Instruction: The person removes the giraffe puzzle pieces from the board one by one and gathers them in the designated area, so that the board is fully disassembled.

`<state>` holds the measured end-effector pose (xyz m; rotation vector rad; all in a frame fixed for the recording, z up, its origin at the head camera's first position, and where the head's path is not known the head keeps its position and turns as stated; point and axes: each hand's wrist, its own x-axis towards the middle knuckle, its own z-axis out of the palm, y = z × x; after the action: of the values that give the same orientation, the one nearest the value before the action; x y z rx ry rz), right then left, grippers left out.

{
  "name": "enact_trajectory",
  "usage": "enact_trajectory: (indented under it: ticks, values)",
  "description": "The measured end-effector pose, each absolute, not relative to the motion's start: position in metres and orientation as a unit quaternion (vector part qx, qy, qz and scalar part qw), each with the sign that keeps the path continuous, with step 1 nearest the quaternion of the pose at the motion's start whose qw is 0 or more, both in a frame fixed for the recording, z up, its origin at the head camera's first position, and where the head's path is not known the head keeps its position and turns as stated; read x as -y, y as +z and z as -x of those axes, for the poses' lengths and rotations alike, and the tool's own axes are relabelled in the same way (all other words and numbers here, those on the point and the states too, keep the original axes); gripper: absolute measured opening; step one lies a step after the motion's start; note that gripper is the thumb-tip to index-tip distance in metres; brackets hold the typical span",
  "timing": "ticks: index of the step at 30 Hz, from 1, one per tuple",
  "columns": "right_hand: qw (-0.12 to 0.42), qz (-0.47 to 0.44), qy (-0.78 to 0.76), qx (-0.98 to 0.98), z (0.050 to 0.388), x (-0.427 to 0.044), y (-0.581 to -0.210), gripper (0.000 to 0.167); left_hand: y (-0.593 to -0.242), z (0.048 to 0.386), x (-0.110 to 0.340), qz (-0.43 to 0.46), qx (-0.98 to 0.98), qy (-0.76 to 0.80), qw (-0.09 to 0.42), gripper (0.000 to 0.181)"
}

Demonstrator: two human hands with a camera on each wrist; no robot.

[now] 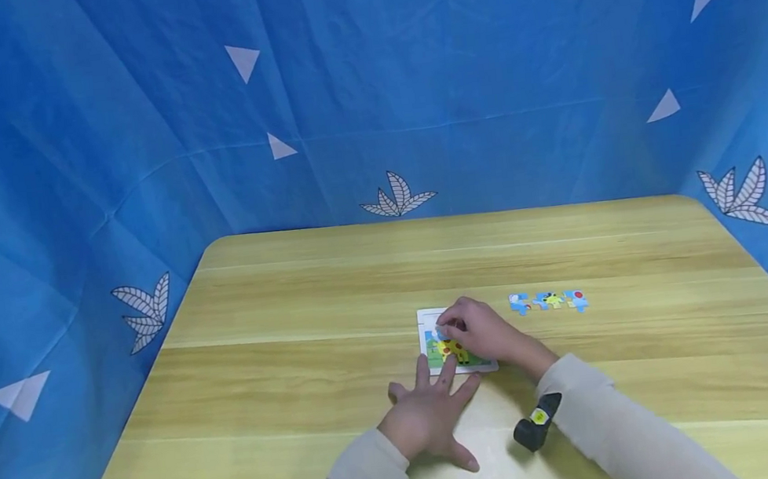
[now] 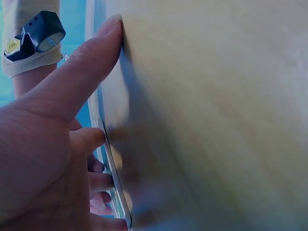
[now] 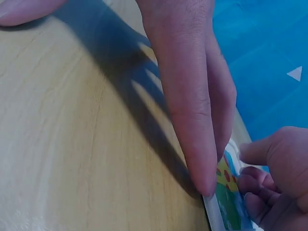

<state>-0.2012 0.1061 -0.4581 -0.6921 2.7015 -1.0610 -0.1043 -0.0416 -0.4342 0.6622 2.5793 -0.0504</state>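
Observation:
A white-bordered puzzle tray (image 1: 428, 316) holds a picture with a yellow giraffe on green and blue. My left hand (image 1: 427, 418) is spread palm down at its near edge, fingertips touching the border; in the left wrist view the left hand (image 2: 53, 144) has its thumb out over the table. My right hand (image 1: 483, 332) reaches over the tray from the right, fingers bent, thumb and fingertips at the picture's upper left. Its fingers cover part of the picture, and whether they pinch a piece cannot be told. The right wrist view shows that right hand (image 3: 192, 96) near the tray's picture (image 3: 226, 197).
Several loose puzzle pieces lie in a row right of the tray, among them a blue one (image 1: 519, 302), a yellow one (image 1: 551, 300) and one with a red spot (image 1: 576, 298). A blue curtain (image 1: 478, 63) hangs behind and beside the wooden table (image 1: 263, 364).

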Motion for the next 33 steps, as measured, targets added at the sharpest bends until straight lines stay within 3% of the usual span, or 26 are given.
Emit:
enact_trajectory:
  ticks: [33]
  values:
    - [0.095, 0.203, -0.386, -0.895, 0.199, -0.1026, -0.4614, 0.009, -0.4359, 0.1054, 0.043, -0.245, -0.939, -0.017, 0.243, 0.112]
